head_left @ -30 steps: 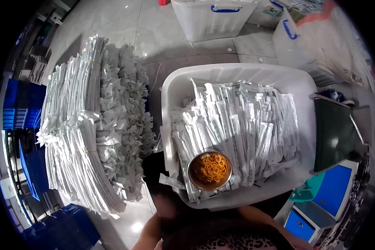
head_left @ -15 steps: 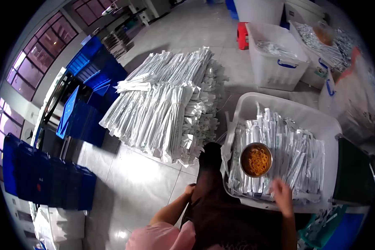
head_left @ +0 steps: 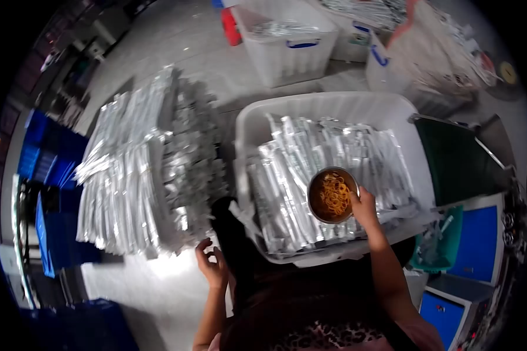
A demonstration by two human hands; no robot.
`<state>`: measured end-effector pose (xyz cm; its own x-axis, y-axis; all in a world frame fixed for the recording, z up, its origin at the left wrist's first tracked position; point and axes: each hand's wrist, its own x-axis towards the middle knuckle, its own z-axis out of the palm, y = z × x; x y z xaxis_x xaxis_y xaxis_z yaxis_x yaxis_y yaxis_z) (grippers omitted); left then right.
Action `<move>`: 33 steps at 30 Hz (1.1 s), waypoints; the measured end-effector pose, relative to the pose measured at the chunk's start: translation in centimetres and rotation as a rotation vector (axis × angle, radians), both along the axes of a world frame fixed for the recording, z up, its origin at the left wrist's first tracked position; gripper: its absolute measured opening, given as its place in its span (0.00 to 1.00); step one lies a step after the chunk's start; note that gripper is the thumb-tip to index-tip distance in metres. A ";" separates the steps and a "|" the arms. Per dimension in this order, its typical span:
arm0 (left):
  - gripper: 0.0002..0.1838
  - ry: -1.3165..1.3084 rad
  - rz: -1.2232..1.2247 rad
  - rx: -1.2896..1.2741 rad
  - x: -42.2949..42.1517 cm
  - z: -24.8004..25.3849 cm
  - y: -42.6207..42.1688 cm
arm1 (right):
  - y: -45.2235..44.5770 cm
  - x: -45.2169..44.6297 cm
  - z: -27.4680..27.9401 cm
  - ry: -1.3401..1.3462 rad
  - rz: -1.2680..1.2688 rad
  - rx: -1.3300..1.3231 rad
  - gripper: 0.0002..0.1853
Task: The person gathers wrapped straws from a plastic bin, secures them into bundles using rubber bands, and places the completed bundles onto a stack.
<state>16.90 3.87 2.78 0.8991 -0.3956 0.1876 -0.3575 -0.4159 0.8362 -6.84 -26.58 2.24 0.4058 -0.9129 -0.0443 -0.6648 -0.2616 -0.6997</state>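
Note:
A round metal bowl (head_left: 315,212) of orange-yellow loops that look like rubber bands (head_left: 335,193) sits over the packets in a white plastic tub (head_left: 328,100). My right hand (head_left: 364,209) grips the bowl's right rim with the fingers closed; the fingertips are partly hidden. Long, thin, silvery-white wrapped packets (head_left: 293,158) fill the tub, lying side by side. My left hand (head_left: 211,261) is raised beside my knee, fingers apart and curved, holding nothing. Just beyond it stands a tall stack of bundled packets (head_left: 129,181).
Further white bins (head_left: 287,58) with packets stand behind the tub, beside a large pale sack (head_left: 430,50). Blue crates (head_left: 67,219) line the left side. At right are a dark green panel (head_left: 457,164), a teal basket (head_left: 451,245) and blue-fronted cabinets (head_left: 477,243).
The view has swung right. My right hand, earlier just beside the bowl, now has hold of its rim. My left hand has lifted from near my knee.

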 end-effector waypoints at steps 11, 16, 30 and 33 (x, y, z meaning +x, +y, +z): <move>0.40 0.550 -0.344 0.180 -4.1 -5.9 -14.9 | -5.8 -13.6 -11.2 0.309 -0.332 -0.063 0.12; 0.46 0.068 -0.347 0.435 -6.0 -4.3 -14.0 | -4.4 -10.4 -5.7 0.393 -0.238 -0.200 0.18; 0.43 0.401 -0.158 0.618 -2.2 -5.3 -19.4 | 4.0 6.3 -5.0 0.208 0.159 -0.144 0.34; 0.45 0.236 -0.129 0.602 -3.4 -4.8 -19.9 | 3.7 5.9 -5.2 0.163 0.218 -0.077 0.38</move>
